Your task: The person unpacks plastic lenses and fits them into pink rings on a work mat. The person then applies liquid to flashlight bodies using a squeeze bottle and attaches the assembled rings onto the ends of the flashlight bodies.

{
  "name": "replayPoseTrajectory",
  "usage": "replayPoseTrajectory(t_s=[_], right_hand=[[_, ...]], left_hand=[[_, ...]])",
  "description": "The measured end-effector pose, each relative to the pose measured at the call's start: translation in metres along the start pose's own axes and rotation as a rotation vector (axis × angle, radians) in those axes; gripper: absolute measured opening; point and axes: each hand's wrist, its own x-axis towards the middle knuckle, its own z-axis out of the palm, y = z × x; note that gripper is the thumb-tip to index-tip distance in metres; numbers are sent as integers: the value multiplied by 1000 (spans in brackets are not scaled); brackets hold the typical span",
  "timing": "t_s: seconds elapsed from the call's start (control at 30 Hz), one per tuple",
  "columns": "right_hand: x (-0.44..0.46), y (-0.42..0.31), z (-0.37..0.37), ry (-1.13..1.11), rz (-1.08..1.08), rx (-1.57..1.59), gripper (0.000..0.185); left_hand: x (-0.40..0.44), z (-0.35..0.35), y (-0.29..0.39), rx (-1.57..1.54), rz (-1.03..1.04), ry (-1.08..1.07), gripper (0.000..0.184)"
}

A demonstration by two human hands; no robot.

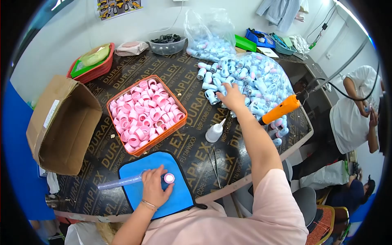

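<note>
Many blue pieces [250, 83] sprawl upper right; centre-left, a tray [162, 137] corrals pink rings [145, 114]. A mat [176, 199], lower left, likely pads the work. The right hand [232, 99] spreads over the pieces; the left hand [154, 186] curls over a tube [118, 182] beside a cap [169, 178], its grip indiscernible.

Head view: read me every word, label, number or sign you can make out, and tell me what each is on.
"DURAPLEX", repeated across the dark tabletop.
"WBP COMBI CORE", in smaller print on the tabletop.
"FUTAI WOOD", also small on the tabletop; the spacing is hard to tell.
White label on the cardboard box: too small to read.
Poster on the wall: any wording is too small to read.
</note>
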Motion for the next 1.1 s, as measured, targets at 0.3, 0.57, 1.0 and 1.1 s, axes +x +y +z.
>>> replayPoseTrajectory(t_s=[0.3, 0.57, 1.0, 1.1], right_hand=[[-35, -15, -12, -363, -484, 515, 59], [-41, -20, -30, -424, -323, 368, 64], [-25, -14, -24, -87, -177, 630, 58], [-106, -57, -105, -172, -205, 1228, 52]], left_hand=[[-1, 1, 0, 3, 34, 38, 70], [-3, 2, -1, -12, 40, 24, 75], [-12, -34, 11, -22, 22, 60, 75], [-10, -45, 22, -184, -27, 120, 71]])
